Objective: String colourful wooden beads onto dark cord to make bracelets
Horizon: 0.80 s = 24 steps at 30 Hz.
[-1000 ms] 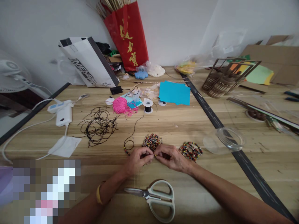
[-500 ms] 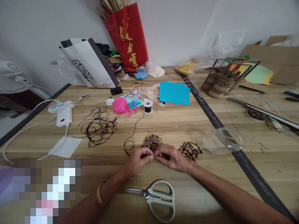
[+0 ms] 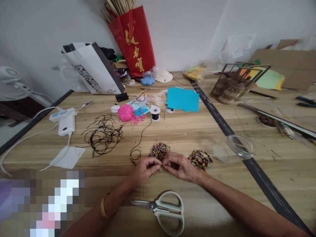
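Note:
My left hand [image 3: 147, 168] pinches the black cord [image 3: 141, 135], which runs down from a spool [image 3: 155, 113] and carries a few beads [image 3: 133, 161] beside the hand. Fingertips of my right hand [image 3: 179, 166] are closed on a small yellow bead [image 3: 163, 165], almost touching the left fingertips. Just behind both hands lies a pile of multicoloured beads [image 3: 159, 150]. Strung bead loops [image 3: 200, 159] rest to the right of the pile. Scissors [image 3: 164, 209] with pale handles lie in front of my hands, blades pointing left.
A tangle of black cord [image 3: 103, 135] and a white power strip [image 3: 67, 121] are at the left. Pink yarn [image 3: 125, 113] and blue sheets [image 3: 183, 99] lie farther back. A clear round container [image 3: 241, 146] and woven baskets [image 3: 230, 90] stand at the right.
The whole view has shifted slightly. Both hands keep nearly the same pose, with the fingertips still close together.

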Each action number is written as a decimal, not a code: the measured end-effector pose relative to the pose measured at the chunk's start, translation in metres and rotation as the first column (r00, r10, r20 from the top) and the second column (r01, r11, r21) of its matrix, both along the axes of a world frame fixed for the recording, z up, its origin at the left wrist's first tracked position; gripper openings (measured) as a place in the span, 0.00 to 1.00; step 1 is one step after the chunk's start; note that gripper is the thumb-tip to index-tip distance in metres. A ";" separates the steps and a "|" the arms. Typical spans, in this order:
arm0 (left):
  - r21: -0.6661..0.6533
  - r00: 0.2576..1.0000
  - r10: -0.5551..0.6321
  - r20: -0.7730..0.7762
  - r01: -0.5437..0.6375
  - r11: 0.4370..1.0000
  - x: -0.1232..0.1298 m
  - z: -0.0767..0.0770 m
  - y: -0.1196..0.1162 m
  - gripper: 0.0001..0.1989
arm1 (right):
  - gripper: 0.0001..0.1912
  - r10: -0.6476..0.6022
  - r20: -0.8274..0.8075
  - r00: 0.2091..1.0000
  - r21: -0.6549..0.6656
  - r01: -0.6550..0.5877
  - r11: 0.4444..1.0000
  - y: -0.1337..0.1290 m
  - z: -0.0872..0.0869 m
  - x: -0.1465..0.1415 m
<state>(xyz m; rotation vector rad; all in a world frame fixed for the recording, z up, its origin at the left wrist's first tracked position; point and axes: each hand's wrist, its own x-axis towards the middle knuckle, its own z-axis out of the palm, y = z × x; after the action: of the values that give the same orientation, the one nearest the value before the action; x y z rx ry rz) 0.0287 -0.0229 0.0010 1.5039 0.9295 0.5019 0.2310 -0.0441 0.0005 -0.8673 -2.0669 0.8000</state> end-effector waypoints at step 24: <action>-0.052 0.995 0.031 0.096 -0.026 0.998 0.000 -0.002 -0.001 0.11 | 0.09 0.041 -0.009 0.999 -0.010 -0.042 0.999 0.000 0.002 0.001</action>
<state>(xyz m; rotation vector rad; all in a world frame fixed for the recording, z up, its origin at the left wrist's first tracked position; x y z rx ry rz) 0.0284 -0.0244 -0.0013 1.4096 0.8831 0.5634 0.2317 -0.0437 0.0029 -0.8275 -2.0806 0.8364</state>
